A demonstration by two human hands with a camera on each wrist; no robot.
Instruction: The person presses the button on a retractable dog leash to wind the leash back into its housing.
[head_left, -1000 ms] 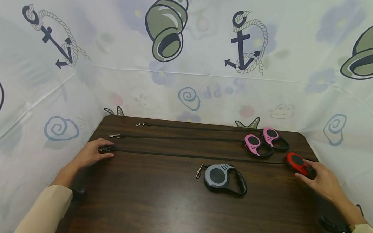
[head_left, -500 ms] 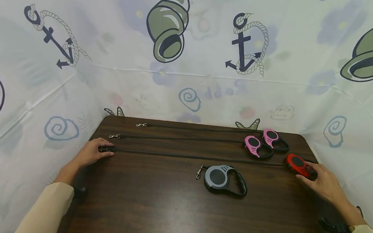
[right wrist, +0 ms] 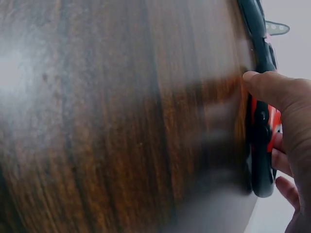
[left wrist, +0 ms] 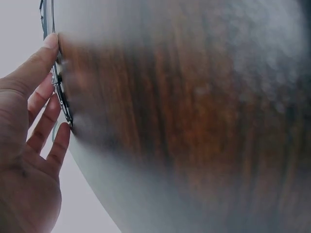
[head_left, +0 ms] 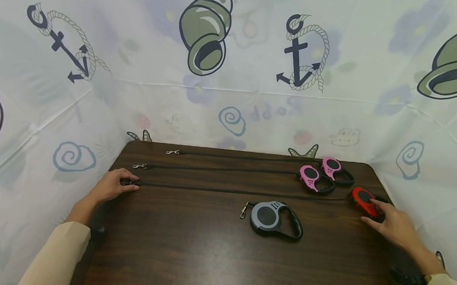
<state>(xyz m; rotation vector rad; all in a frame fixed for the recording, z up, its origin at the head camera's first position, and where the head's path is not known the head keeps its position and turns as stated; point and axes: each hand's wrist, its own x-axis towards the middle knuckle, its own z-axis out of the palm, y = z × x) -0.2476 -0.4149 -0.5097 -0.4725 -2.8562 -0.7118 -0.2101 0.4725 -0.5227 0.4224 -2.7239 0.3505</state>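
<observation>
At the table's left edge, my left hand (head_left: 111,185) rests beside the metal clip (left wrist: 58,87) of a retractable dog leash, thumb and relaxed fingers around it. That leash's black cord (head_left: 230,191) runs straight across the table to its red case (head_left: 363,200) on the right. My right hand (head_left: 396,224) holds the red leash near its handle; index finger lies on top and thumb (right wrist: 272,87) along the near side, while the other fingers curl on the far side. A grey leash (head_left: 266,216) lies nearer, its cord drawn in and its clip (head_left: 244,210) on the left.
Behind lie two pink leashes, one pink case (head_left: 309,172) in front of another pink case (head_left: 331,164), their cords stretched leftward in parallel to silver clips. The brown table (head_left: 192,244) is enclosed at the back and sides by a white printed cloth (head_left: 249,117).
My right hand has shifted slightly toward me, and the red case has turned a little. The left hand has stayed nearly in place at the clip. The other leashes have not moved.
</observation>
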